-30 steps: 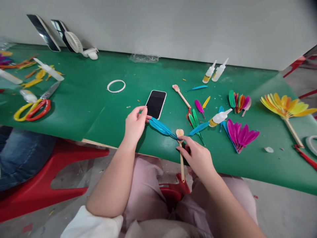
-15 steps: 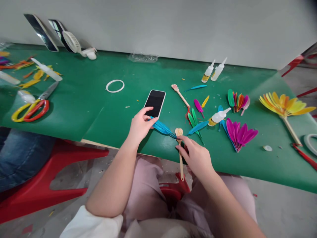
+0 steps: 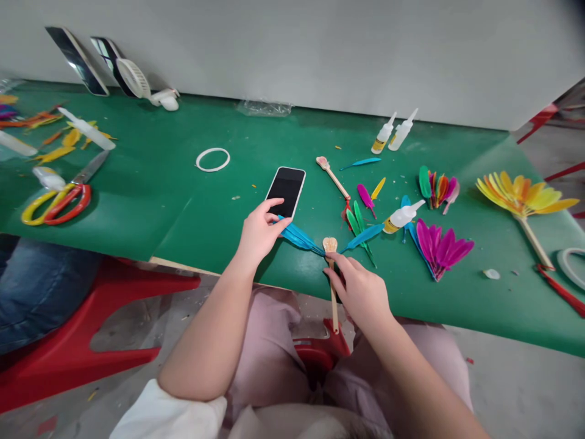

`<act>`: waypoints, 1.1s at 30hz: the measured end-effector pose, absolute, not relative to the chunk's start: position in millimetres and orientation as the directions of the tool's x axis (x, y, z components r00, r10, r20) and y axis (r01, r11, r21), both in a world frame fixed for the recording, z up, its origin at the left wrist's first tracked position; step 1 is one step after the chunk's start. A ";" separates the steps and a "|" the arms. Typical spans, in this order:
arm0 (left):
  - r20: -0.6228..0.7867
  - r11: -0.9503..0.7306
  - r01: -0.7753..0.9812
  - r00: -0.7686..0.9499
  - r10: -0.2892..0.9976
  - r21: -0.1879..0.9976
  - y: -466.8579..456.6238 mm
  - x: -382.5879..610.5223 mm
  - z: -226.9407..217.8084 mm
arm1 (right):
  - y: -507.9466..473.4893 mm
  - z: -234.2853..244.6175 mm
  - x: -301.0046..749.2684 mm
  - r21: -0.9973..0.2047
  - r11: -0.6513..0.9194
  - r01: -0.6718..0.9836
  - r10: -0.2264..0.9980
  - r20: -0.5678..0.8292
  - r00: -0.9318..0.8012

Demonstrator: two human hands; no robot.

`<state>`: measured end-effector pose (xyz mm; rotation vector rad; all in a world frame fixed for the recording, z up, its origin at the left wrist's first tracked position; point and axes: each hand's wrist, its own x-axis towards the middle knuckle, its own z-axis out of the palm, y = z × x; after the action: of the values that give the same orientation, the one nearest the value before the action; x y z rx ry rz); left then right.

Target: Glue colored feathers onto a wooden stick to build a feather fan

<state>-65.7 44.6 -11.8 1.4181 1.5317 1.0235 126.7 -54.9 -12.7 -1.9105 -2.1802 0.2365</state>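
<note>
My left hand (image 3: 256, 239) pinches the tips of some blue feathers (image 3: 299, 236) between thumb and fingers. Their thin quills run right to the rounded head of a wooden fan handle (image 3: 329, 244). At the handle's neck, just below that head, my right hand (image 3: 363, 291) is closed with thumb and fingertips; the quill ends meet there, partly hidden by the fingers. The handle's lower end sticks out past the table's front edge. Another blue feather (image 3: 365, 236) points right from the head, above my right hand. A phone (image 3: 286, 192) lies just beyond my left hand.
On the green table (image 3: 219, 207), a glue bottle (image 3: 402, 217), magenta feathers (image 3: 441, 247) and a yellow feather fan (image 3: 525, 195) lie to the right. Two glue bottles stand behind. Scissors (image 3: 68, 195) lie left, near a person's jeans-clad leg (image 3: 46, 286).
Almost nothing differs. Both hands keep their grip on the feathers and handle; the right hand shifts very slightly left, as does the view on that side.
</note>
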 end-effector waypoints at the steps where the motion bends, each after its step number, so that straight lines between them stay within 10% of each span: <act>1: -0.027 0.045 0.359 -0.057 0.998 0.932 44.5 -65.8 -11.7 | -55.3 -13.0 126.4 -0.278 0.134 0.951 0.991 0.066 -0.121; 7: -0.016 0.033 0.363 -0.050 0.999 0.931 43.7 -65.3 -10.6 | -57.1 -11.7 130.6 -0.517 0.125 0.847 0.989 0.130 -0.067; 15: 0.001 0.011 0.381 -0.031 1.000 0.924 41.6 -58.2 -6.4 | -17.4 8.1 222.4 -0.788 -0.151 0.597 0.786 0.270 0.556; 25: 0.138 -0.104 0.464 -0.040 0.990 0.880 40.7 -57.7 -7.2 | 12.2 -3.6 231.0 -0.612 -0.172 0.772 0.882 0.253 0.397; 29: 0.358 -0.215 0.649 -0.095 0.929 0.730 31.5 -49.8 12.1 | 7.1 3.8 240.8 -0.917 0.038 0.397 0.696 0.309 0.648; 33: 0.369 -0.337 0.715 0.118 0.922 0.613 36.8 -12.2 38.1 | -1.5 12.6 249.2 -0.981 0.183 0.068 0.586 0.164 0.794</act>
<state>-12.2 36.8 38.1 2.1158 1.6081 1.0390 249.2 -1.5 12.6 -1.3552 -0.5880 0.3965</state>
